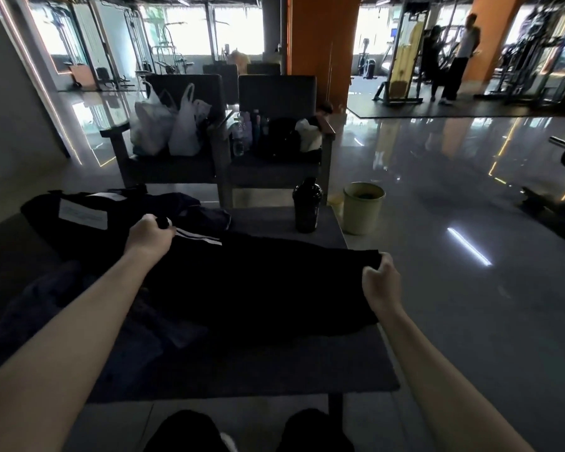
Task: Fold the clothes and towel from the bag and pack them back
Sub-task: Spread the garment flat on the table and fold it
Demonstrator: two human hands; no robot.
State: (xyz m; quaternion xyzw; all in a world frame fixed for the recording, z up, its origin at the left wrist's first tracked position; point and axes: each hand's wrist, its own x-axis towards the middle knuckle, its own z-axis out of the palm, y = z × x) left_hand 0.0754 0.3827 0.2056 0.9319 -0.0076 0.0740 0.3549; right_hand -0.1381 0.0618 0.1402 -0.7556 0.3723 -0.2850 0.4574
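Observation:
A black garment with white stripes (258, 282) lies stretched across the grey padded bench (274, 370). My left hand (150, 234) grips its far left end near the stripes. My right hand (380, 280) pinches its right edge by the bench's side. Behind it lies a dark bag with a white label (82, 215), and more dark blue clothing (206, 215) is bunched beside it. Another dark cloth (46, 308) is heaped at the near left under my forearm; what it is cannot be made out.
A black shaker bottle (306, 207) stands on the bench's far right corner. A pale bin (362, 207) sits on the floor beyond it. Two dark chairs (274, 132) with plastic bags and bottles stand behind. Glossy floor extends right; two people stand far off.

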